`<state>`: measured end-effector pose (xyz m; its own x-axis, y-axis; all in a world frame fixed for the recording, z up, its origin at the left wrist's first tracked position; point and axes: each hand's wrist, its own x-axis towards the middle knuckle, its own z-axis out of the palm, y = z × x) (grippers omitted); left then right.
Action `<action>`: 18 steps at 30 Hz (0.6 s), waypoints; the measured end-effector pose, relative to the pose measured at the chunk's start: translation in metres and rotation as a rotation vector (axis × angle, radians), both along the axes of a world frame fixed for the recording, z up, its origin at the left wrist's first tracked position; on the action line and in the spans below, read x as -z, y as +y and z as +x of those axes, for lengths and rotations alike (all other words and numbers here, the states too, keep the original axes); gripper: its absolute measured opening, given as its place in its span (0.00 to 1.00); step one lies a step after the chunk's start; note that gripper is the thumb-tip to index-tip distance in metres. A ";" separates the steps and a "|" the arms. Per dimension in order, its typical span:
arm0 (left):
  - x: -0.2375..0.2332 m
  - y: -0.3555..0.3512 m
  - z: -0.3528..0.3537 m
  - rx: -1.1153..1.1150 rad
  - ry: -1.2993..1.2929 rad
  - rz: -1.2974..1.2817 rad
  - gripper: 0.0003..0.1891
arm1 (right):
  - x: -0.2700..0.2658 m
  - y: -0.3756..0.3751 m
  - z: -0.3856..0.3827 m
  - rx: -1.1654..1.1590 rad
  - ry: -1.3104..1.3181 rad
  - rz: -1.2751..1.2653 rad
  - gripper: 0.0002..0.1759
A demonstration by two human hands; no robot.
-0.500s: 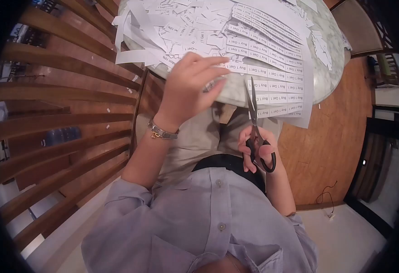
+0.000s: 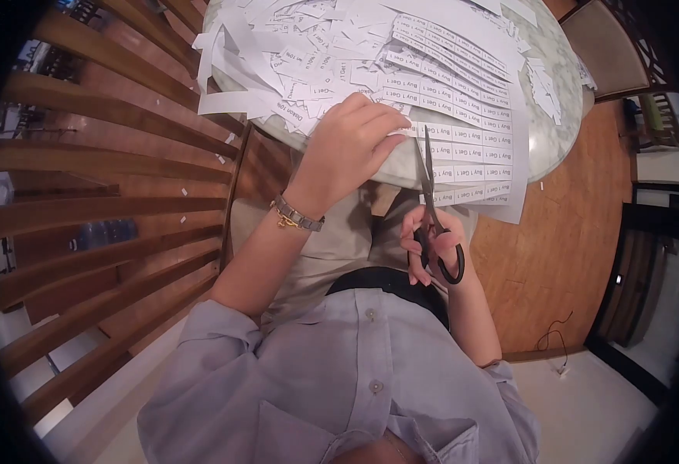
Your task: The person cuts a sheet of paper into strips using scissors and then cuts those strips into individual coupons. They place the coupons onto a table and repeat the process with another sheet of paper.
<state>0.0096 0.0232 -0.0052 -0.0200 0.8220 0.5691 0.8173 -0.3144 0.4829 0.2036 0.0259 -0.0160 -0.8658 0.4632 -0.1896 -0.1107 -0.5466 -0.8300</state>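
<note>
My left hand [image 2: 357, 147] pinches the left end of a strip on the printed paper sheet [image 2: 519, 166], which is cut into rows marked "Buy 1 Get 1". Black-handled scissors [image 2: 430, 184] are in my right hand [image 2: 434, 246], below the sheet's left part. Their blades point up, slightly parted, with the tips at the strip close to my left fingertips. A pile of small cut paper slips [image 2: 316, 58] lies beyond my left hand.
The round marble table [image 2: 560, 139] carries the papers, with more slips [image 2: 542, 89] at its right side. Wooden slats [image 2: 115, 151] stand on the left. A chair [image 2: 602, 46] is at the upper right.
My left hand has moved right and slightly down, and its spread fingers have closed on the strip's end. The scissor tips have come up beside them, with the blades a little parted.
</note>
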 end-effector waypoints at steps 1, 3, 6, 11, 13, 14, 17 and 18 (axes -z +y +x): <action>-0.001 0.000 0.000 0.012 -0.011 0.006 0.09 | 0.000 0.000 0.000 0.004 0.003 0.002 0.37; -0.003 0.000 -0.001 0.025 -0.022 0.012 0.09 | 0.000 0.001 0.000 0.009 0.006 0.003 0.37; -0.004 -0.001 0.000 0.028 -0.017 -0.006 0.09 | 0.002 0.002 -0.002 0.001 0.020 0.009 0.36; -0.008 -0.003 0.002 0.056 -0.046 0.041 0.11 | 0.001 0.006 -0.009 0.042 -0.003 0.024 0.35; -0.006 -0.003 0.001 0.063 -0.051 0.053 0.11 | 0.001 0.007 -0.010 0.044 -0.013 0.020 0.34; -0.006 -0.003 0.001 0.071 -0.054 0.066 0.11 | 0.001 0.007 -0.010 0.047 -0.022 0.018 0.34; -0.003 -0.003 0.000 0.081 -0.082 0.050 0.11 | 0.002 0.008 -0.010 0.060 -0.028 0.030 0.33; -0.003 -0.003 0.001 0.081 -0.083 0.049 0.11 | 0.002 0.007 -0.010 0.060 -0.029 0.029 0.33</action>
